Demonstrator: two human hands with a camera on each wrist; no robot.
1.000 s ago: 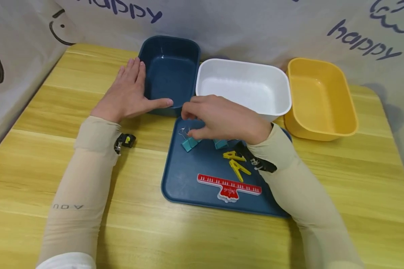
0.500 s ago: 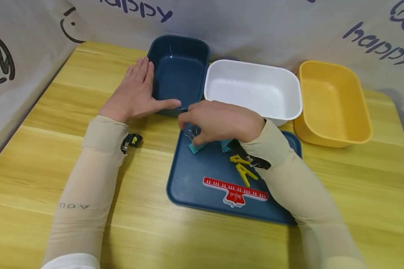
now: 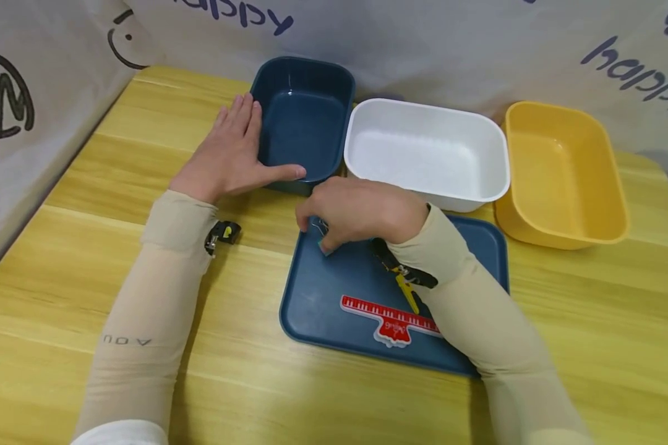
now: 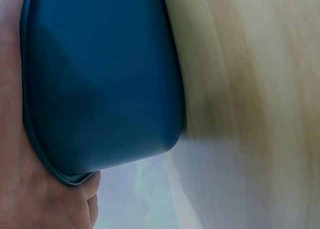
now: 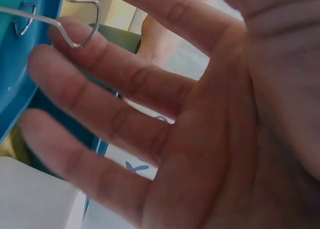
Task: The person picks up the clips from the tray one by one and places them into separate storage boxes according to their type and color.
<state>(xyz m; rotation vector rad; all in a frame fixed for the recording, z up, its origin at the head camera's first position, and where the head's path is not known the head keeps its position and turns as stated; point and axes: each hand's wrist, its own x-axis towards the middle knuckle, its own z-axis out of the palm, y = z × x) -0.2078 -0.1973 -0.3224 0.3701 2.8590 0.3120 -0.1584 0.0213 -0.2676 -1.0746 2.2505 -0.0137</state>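
My left hand (image 3: 225, 148) lies along the left side of the dark blue bin (image 3: 303, 133), fingers straight on its rim and thumb stretched over the near rim. In the left wrist view, the palm is against the bin's edge. My right hand (image 3: 356, 210) is low over the far left of the blue tray (image 3: 312, 309), thumb and fingers spread around a teal binder clip (image 5: 9, 34). The clip's wire handles show near the fingertips in the right wrist view. A yellow clothespin (image 3: 407, 295) is partly hidden under the right wrist. A red piano-key clip (image 3: 394, 334) lies on the tray.
A white bin (image 3: 425, 148) stands beside the dark blue one, behind the tray. To its right is a yellow bin (image 3: 562, 179). All rest on a wooden table (image 3: 228, 371), with a white sheet (image 3: 423, 49) marked with writing behind.
My right hand has moved down and closer to the teal binder clip, covering more of it, the other teal clip and a yellow clothespin. The left hand stays on the dark blue bin.
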